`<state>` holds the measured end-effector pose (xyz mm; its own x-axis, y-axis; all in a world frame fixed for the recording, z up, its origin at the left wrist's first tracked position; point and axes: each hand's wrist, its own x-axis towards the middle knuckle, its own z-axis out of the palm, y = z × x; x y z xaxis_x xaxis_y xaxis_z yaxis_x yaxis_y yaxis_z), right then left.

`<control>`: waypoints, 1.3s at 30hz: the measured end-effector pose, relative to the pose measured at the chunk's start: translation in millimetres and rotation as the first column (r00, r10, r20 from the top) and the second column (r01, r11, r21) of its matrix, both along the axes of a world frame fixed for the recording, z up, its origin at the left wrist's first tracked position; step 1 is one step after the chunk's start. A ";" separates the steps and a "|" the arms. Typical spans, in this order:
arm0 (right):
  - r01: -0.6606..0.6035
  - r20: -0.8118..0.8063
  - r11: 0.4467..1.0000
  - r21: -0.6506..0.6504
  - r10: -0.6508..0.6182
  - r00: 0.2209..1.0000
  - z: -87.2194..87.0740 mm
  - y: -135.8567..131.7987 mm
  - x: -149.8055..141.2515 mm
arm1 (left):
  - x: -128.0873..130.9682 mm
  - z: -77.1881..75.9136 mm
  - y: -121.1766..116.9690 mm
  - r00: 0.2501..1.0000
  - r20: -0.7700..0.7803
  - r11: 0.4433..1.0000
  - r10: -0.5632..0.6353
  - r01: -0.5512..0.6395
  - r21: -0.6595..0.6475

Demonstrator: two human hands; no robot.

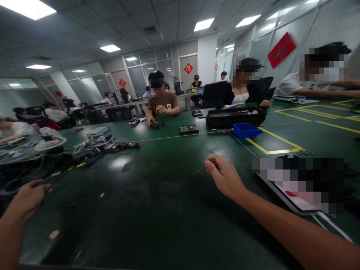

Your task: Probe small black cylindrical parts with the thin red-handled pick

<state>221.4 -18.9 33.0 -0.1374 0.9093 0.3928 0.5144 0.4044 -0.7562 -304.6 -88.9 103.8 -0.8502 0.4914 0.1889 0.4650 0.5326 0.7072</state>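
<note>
My right hand is closed on a small screwdriver, held above the green table. Its thin shaft points left and a bit of reddish handle shows at my fingers. At the left edge, my left hand is closed, thumb and fingers pinched around something small and dark that I cannot make out. Close by it lies a tangle of dark cables. Across the table, a hard drive with a green circuit board rests on the surface.
A blue bin sits before a long black tray. A tablet-like device, partly blurred out, is to my right. Opposite, a co-worker handles another drive. A red-tipped tool lies by the cables. Yellow tape marks the table.
</note>
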 end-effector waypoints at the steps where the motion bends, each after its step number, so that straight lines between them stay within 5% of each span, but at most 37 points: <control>1: -0.008 -0.003 1.000 -0.004 0.008 1.000 -0.2 -0.2 -0.2 | -1.8 -3.3 8.0 0.994 0.100 0.999 -0.039 0.036 0.031; 4: -0.022 -0.013 0.999 -0.024 0.022 1.000 -1.8 -0.3 -0.2 | 14.0 -12.2 36.5 0.946 0.247 0.975 -0.211 0.184 0.128; 8: -0.063 -0.011 0.997 -0.045 0.062 0.998 -2.7 -1.0 0.8 | 83.5 -17.9 64.8 0.829 0.249 0.866 -0.500 0.475 0.157; 14: -0.093 -0.013 0.995 -0.030 0.093 0.996 -2.2 -2.5 1.6 | 215.0 -32.8 80.3 0.495 0.225 0.529 -0.839 0.839 0.127; 21: -0.045 -0.003 0.999 0.013 0.045 0.999 0.1 -3.5 1.9 | 323.1 -65.3 82.2 0.138 0.218 0.168 -0.966 0.978 0.123; 25: -0.026 -0.070 0.999 0.024 0.028 0.997 -1.1 -3.4 2.8 | 337.0 -81.2 77.3 0.144 0.123 0.151 -0.982 0.988 0.043; 30: -0.053 -0.268 0.998 -0.014 0.047 0.962 -7.3 -0.4 3.1 | 313.7 -102.2 80.8 0.139 0.025 0.139 -0.990 0.990 -0.025; 39: -0.090 -0.283 0.996 -0.017 0.081 0.956 -8.2 -0.7 2.7 | 306.3 -93.4 86.4 0.157 -0.076 0.149 -0.985 0.984 0.098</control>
<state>224.1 -19.6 24.8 -0.1028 0.9105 0.4005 0.2433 0.4134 -0.8774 1.7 -2.5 10.3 0.3336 0.8936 0.3003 0.5367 -0.4419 0.7188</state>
